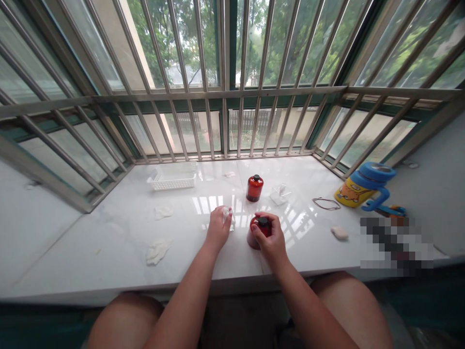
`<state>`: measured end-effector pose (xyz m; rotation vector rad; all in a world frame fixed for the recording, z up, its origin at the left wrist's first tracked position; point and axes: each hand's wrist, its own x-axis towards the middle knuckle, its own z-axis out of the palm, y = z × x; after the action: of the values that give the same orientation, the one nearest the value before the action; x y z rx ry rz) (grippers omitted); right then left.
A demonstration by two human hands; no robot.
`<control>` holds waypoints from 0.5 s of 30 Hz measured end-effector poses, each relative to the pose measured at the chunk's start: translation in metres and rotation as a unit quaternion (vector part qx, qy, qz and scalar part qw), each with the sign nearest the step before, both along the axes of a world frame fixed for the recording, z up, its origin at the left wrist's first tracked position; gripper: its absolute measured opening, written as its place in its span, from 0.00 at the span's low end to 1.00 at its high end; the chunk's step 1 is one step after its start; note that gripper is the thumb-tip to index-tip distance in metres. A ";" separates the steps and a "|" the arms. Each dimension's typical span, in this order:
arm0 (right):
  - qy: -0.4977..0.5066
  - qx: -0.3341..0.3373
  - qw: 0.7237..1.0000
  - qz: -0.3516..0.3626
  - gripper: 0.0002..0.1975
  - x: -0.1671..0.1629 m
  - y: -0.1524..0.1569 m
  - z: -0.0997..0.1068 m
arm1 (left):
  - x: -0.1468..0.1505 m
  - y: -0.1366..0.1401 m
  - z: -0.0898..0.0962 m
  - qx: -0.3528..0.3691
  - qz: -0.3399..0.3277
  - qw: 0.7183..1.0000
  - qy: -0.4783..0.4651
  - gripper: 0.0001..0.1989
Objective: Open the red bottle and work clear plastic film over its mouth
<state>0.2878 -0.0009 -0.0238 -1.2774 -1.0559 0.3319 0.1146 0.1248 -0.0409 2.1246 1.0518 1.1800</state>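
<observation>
My left hand (pixel 218 227) is closed around a small clear bottle (pixel 231 225) with a rounded clear top; the fingers hide much of it. My right hand (pixel 275 238) grips a dark red bottle (pixel 253 239) with a black cap, thumb and fingers around its upper part. That bottle appears upright on the white counter. Just beyond it stands another red bottle (pixel 255 188), also black-capped and partly filled with dark liquid. To its right lies a clear, box-like piece (pixel 280 194).
A white plastic basket (pixel 172 183) sits at the back left, with crumpled tissues (pixel 158 252) in front. On the right are a blue-yellow mug (pixel 358 186), a thin cord loop (pixel 326 203) and a pinkish block (pixel 339 233). Metal bars (pixel 225 94) border the white counter (pixel 119 252).
</observation>
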 end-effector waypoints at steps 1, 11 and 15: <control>-0.002 -0.001 1.000 -0.001 0.19 0.000 0.000 0.000 | 0.001 0.000 0.001 -0.002 -0.004 1.000 0.000 0.17; -0.001 0.006 1.000 0.004 0.17 0.000 0.000 -0.001 | 0.005 0.001 0.004 -0.041 0.037 0.998 -0.019 0.13; 0.005 0.010 1.000 0.004 0.18 -0.001 0.001 -0.001 | 0.007 -0.003 0.007 -0.091 0.070 0.992 -0.059 0.15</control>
<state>0.2870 0.0006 -0.0244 -1.2534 -1.0526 0.3334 0.1213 0.1221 -0.0343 1.8448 1.2224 1.2082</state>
